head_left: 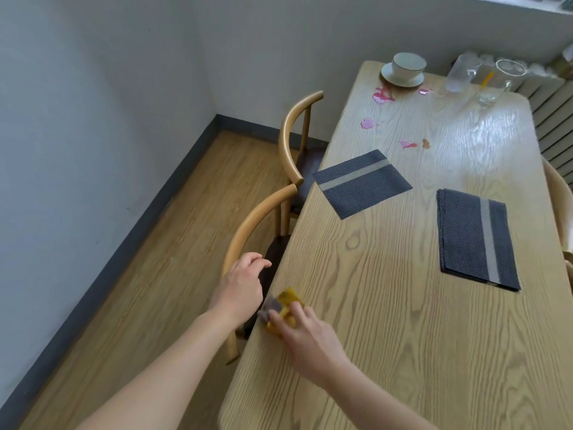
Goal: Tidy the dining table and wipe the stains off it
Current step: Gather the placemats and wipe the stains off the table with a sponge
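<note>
A yellow and grey cloth [283,307] lies bunched at the near left edge of the wooden dining table [387,321]. My right hand [305,333] grips it, fingers curled over the cloth. My left hand [243,282] hovers just off the table's left edge, over the near chair, fingers loosely curled and holding nothing. Pink stains [383,96] spot the far part of the table, near a white bowl on a saucer [404,69]. Two dark placemats [361,183] [476,238] lie in the middle.
Several clear glasses [459,74] stand at the far right corner. Two wooden chairs [257,225] [296,135] are tucked along the left side. A radiator [552,119] runs along the right, and a wall stands behind the table.
</note>
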